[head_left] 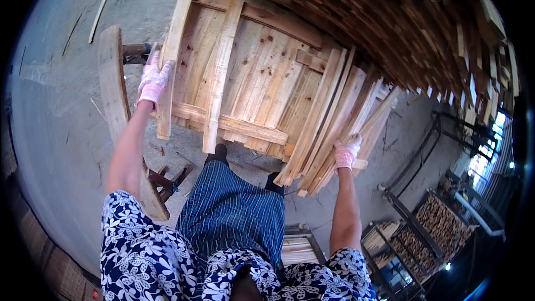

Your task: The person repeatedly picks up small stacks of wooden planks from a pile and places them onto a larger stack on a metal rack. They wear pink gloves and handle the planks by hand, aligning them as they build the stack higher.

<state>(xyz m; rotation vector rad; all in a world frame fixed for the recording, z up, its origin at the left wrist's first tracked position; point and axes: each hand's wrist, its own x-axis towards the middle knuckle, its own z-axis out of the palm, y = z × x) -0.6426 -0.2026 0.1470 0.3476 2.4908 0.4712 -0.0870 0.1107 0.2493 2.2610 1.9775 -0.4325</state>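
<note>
In front of me lies a platform of pale planks [262, 72] with crosswise battens. My left hand [152, 79], in a pink and white glove, is at the outer edge of a long wooden strip [177, 39] on the platform's left side. Its fingers are stretched out, with the thumb toward the strip. Another strip [222, 78] lies to the right of that one, slanting across the platform. On the right side, several loose wooden strips [317, 117] lie side by side. My right hand [348, 152], gloved alike, is closed on the near part of these strips; its fingertips are partly hidden.
A large stack of wood strips [356, 11] rises beyond the platform. At left stands a curved wooden bench [114, 78]. Dark metal frames [415, 217] and a pile of cut wood [434, 223] are at right. Thin offcuts [103, 10] lie on the concrete floor [61, 95].
</note>
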